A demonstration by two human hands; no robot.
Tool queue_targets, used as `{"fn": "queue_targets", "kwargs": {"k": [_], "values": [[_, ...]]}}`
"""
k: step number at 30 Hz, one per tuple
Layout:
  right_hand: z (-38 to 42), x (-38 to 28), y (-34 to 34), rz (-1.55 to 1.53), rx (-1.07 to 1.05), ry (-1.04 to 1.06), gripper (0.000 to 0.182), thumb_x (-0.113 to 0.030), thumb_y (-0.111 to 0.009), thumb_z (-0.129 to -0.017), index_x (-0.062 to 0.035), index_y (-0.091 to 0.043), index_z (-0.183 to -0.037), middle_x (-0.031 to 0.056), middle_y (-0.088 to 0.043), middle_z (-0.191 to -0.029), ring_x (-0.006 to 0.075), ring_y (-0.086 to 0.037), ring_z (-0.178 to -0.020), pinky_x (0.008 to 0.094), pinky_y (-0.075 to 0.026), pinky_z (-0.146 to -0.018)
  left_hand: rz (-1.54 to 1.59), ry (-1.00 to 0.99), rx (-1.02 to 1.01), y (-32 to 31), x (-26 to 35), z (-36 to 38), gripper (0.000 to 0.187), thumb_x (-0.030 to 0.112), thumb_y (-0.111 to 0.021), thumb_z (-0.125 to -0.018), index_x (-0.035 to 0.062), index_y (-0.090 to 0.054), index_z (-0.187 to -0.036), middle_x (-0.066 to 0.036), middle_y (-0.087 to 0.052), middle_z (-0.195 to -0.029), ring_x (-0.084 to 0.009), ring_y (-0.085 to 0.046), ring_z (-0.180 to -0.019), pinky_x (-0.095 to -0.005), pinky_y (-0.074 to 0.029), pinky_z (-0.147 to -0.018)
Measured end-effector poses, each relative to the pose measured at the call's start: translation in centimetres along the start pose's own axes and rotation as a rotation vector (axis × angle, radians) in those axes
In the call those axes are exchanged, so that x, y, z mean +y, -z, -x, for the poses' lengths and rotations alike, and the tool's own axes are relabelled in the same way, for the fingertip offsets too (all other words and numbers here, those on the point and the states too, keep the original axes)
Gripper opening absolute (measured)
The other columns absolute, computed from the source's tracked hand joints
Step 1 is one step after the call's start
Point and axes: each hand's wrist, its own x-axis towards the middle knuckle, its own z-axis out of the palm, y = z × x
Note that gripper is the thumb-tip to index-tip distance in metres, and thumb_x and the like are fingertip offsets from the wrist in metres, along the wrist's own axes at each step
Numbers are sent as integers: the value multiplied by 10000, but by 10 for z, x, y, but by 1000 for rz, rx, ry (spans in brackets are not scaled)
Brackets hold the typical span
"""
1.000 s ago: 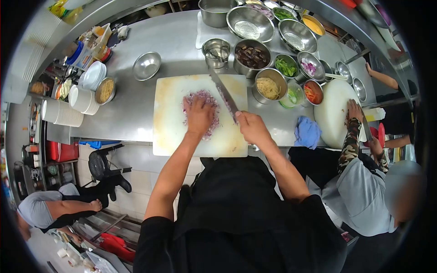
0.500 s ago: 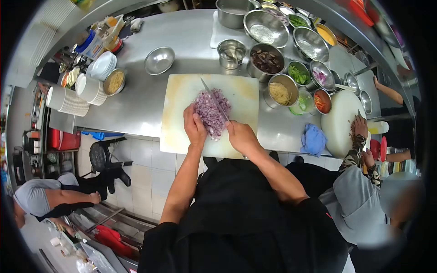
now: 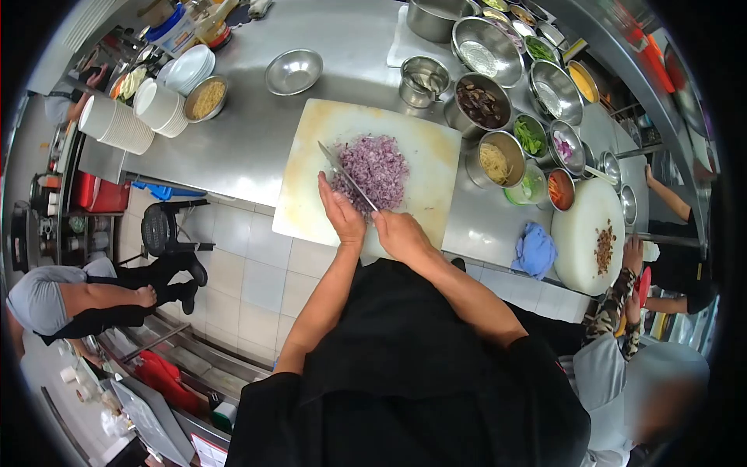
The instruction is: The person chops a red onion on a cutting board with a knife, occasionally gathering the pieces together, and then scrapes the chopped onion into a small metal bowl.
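My right hand (image 3: 402,236) is closed round the handle of a kitchen knife (image 3: 348,177). The blade points up and left, along the left side of a pile of finely chopped red onion (image 3: 375,171). My left hand (image 3: 342,212) is just left of the blade, palm inward, its fingers stretched out and close to the steel. Under the onion lies a white cutting board (image 3: 302,206) with yellowish stains, set at the counter's front edge.
Beyond the board stand a steel bowl (image 3: 294,72), a small steel pot (image 3: 424,82) and several filled containers. A blue cloth (image 3: 534,251) lies right, beside a round white board (image 3: 572,241) with chopped brown bits, where a co-worker stands. Stacked white tubs (image 3: 117,124) are at left.
The knife has gone from across the pile to its left side, and my left hand has straightened beside it. The view has shifted and turned. The co-worker's hand has drawn back from the brown bits.
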Motion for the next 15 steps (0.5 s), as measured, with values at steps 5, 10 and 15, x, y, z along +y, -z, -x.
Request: {"fn": "queue_targets", "kwargs": {"k": [5,10,15], "values": [[7,-23,34,-25,-51,-33,412,-311,-421,-1016,3,-632,-855,287,-632,-766,484,-617,-788,561,-468,-729,-4,-9,15,-2,-1,-1,549,261,-298,-1045,-111,-320,-1447,-283,-368,-1490,-417,-339,-1397,-440,-249,-1163],[-13,2,17,-22,-13,65,415,-305,-434,-1015,18,-627,-839,284,-631,-777,486,-607,-774,552,-462,-717,-36,-30,30,-2,-2,-1,538,247,-299,-1042,-113,-331,-1441,-281,-380,-1485,-418,-350,-1390,-438,-258,-1160],[-5,-7,18,8,3,-16,421,-310,-435,-1015,26,-619,-842,280,-635,-799,486,-602,-790,537,-460,-729,-39,-28,40,-4,-2,1,537,258,-303,-1045,-108,-344,-1436,-274,-386,-1484,-411,-358,-1386,-433,-272,-1154]]}}
